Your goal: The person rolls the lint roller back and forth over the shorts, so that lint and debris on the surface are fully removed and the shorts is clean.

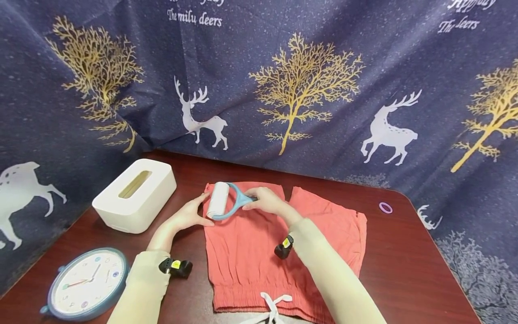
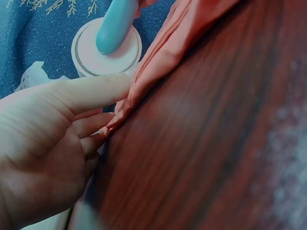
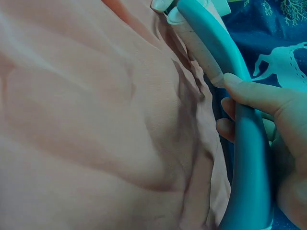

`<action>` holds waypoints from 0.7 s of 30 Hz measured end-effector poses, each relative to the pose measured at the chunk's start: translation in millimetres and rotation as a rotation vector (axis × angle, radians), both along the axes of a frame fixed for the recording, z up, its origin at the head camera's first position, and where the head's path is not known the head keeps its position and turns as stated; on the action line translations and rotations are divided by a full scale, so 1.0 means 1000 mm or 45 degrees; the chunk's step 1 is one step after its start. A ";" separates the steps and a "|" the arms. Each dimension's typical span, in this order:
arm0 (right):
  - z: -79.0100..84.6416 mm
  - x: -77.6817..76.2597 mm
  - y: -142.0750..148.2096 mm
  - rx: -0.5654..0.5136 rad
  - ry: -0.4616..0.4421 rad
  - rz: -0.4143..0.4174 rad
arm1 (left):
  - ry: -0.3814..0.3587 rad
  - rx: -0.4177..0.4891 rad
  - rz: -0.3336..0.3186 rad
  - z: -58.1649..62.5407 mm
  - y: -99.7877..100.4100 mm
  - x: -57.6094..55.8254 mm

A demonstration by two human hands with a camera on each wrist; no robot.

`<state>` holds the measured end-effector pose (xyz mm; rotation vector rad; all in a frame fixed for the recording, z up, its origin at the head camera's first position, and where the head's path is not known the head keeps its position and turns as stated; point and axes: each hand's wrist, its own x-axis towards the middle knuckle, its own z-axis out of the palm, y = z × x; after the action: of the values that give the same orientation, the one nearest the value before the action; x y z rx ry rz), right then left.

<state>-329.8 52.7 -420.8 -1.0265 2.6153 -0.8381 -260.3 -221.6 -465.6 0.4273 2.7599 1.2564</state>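
Observation:
Coral-red shorts [image 1: 243,252] lie spread on the table, with a gathered waistband and white drawstring [image 1: 272,308] toward me. My right hand [image 1: 267,200] grips the blue handle of a lint roller [image 1: 219,200]; in the right wrist view, thumb and fingers wrap the handle [image 3: 252,167]. The roller's white cylinder is over the far left corner of the shorts. Beside it, my left hand [image 1: 190,213] rests at the left edge of the cloth, thumb and forefinger spread apart. The left wrist view shows those fingertips touching the cloth edge [image 2: 139,91].
A white tissue box [image 1: 135,193] stands at the back left of the dark red table [image 1: 404,261]. Nearer me on the left lies a blue-rimmed clock [image 1: 88,284]. A small purple ring [image 1: 386,207] sits at the far right. A patterned curtain [image 1: 243,90] hangs behind.

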 end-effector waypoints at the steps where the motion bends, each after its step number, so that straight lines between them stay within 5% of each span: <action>1: 0.000 0.000 -0.001 0.006 -0.008 0.000 | -0.006 0.001 -0.005 0.000 0.000 0.000; 8: -0.002 -0.001 -0.005 0.047 0.014 0.011 | -0.077 0.006 0.005 0.001 -0.001 0.001; 21: -0.009 -0.007 -0.002 0.012 -0.018 -0.005 | -0.072 0.015 -0.005 -0.001 -0.001 0.001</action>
<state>-336.5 50.4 -429.6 -1.0099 2.6081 -0.8302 -258.9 -222.9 -466.6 0.3911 2.7050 1.2643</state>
